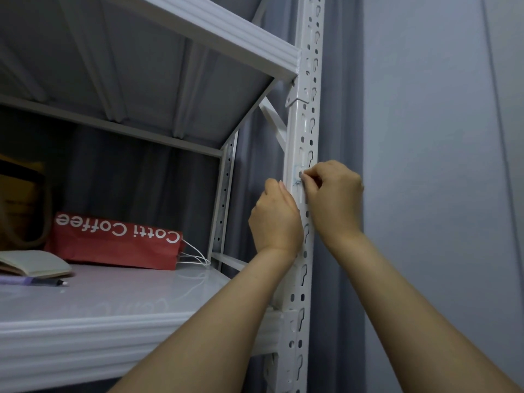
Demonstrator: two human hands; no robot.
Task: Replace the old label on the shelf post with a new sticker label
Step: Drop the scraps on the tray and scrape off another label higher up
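Observation:
A white perforated shelf post (307, 114) runs top to bottom right of centre. On its front at about mid height sits the label (297, 177), a small pale patch with bluish marks. My right hand (334, 197) is on the post's right side, its curled fingertips pinching the label's right edge. My left hand (276, 219) is on the post's left side just below the label, thumb lying along the post's edge; its fingers are hidden from me.
A white shelf board (85, 321) on the left carries a red Cotti Coffee paper bag (119, 242), an open notebook (34, 263) and a pen (48, 282). Another shelf (198, 29) hangs overhead. A grey curtain (337, 109) and wall (439, 137) stand behind the post.

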